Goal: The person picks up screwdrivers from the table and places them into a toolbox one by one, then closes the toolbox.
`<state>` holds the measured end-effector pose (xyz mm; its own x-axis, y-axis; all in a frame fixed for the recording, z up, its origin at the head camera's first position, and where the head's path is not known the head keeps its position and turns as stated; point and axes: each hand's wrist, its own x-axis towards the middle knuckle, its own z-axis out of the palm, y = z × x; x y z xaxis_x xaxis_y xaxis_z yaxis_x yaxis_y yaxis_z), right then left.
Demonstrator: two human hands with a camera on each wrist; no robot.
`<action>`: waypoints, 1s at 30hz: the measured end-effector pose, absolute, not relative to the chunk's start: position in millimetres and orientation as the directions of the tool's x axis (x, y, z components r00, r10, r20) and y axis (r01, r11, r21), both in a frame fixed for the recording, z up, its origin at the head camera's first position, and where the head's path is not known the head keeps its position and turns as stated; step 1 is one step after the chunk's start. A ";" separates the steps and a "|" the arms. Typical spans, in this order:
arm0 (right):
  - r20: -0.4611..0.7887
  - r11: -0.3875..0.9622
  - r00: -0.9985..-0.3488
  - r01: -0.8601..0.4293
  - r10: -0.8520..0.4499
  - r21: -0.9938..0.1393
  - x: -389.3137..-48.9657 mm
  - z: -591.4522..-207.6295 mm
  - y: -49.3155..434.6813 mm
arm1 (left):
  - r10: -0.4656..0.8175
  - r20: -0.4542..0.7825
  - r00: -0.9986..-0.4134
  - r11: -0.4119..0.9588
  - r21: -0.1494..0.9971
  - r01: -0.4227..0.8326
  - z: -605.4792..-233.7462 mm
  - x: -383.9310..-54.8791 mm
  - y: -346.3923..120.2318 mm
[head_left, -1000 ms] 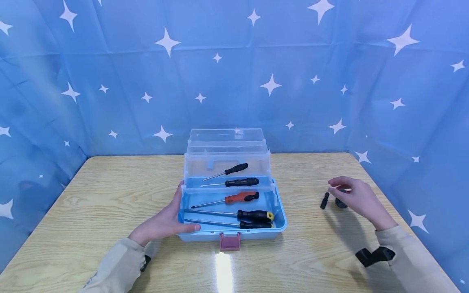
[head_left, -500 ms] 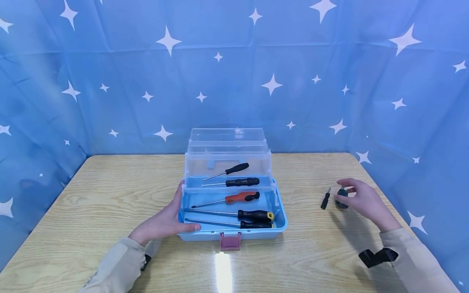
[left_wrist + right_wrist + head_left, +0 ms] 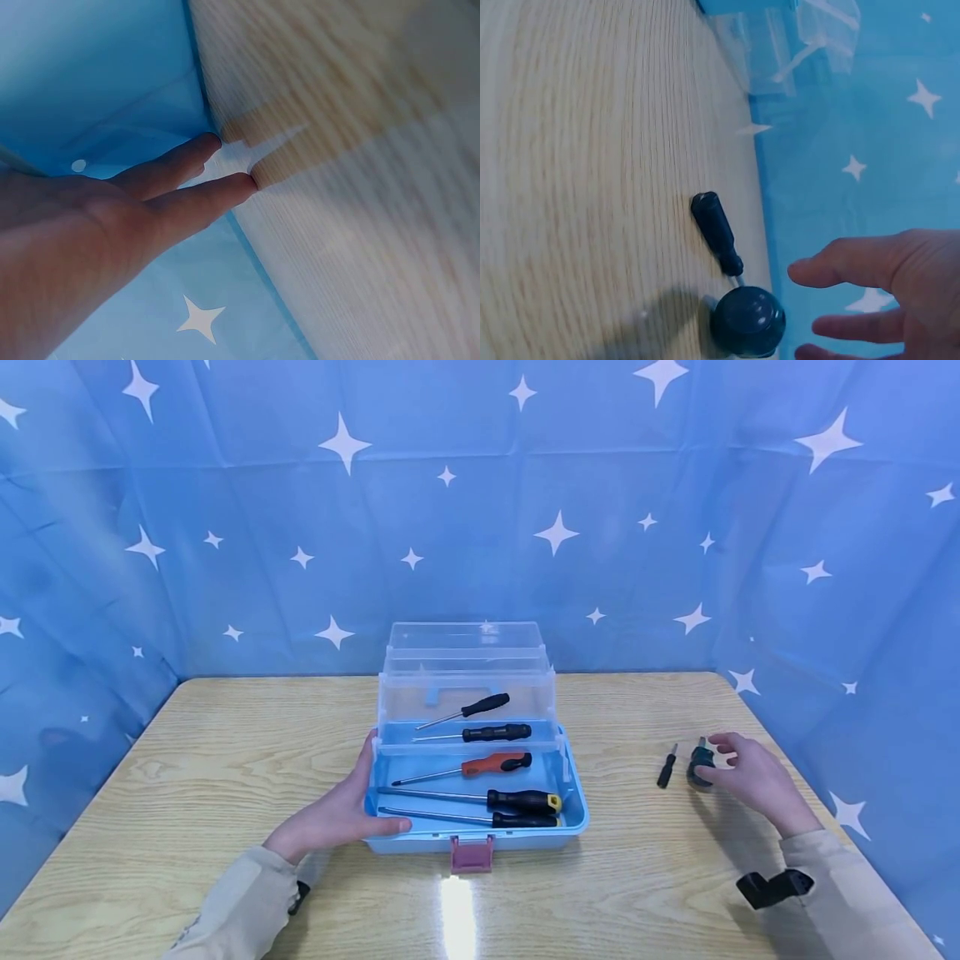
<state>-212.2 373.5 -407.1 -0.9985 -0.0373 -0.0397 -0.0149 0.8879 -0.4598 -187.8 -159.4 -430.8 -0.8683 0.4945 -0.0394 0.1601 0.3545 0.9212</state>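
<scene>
A pale blue toolbox [image 3: 573, 814] stands at mid-table with its clear lid raised. My left hand [image 3: 330, 810] rests along its left side, thumb on the front rim. In the left wrist view, straight fingers [image 3: 206, 202] of that hand lie by the blue wall. At the right, my right hand [image 3: 753, 781] hovers beside a stubby screwdriver [image 3: 701, 765] with a rounded dark green handle. In the right wrist view, the fingers [image 3: 855, 262] are spread apart, with a gap to the stubby handle [image 3: 748, 321]. A small black screwdriver [image 3: 666, 770] lies left of it.
Inside the toolbox lie an orange-and-black screwdriver [image 3: 495, 764], a black-and-yellow one [image 3: 521, 802] and several more with black handles. The transparent lid [image 3: 465, 647] tilts back toward a blue star-patterned curtain [image 3: 465, 543]. A pink latch [image 3: 471, 855] hangs at the front.
My right hand has shifted right, away from the small black screwdriver's tip, uncovering more of the stubby screwdriver. My left hand stays on the toolbox.
</scene>
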 end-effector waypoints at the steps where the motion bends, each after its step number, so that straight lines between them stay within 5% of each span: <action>1: -0.043 0.889 -0.999 -0.009 -0.032 -0.458 -212.1 -407.9 374.7 | 0.496 -0.035 -0.868 0.353 0.921 0.164 -430.8 -188.1 -159.4; 30: -0.145 0.867 -0.986 0.140 0.079 -0.479 -221.5 -428.4 379.8 | 0.500 -0.034 -0.866 0.361 0.917 0.172 -430.2 -187.8 -159.4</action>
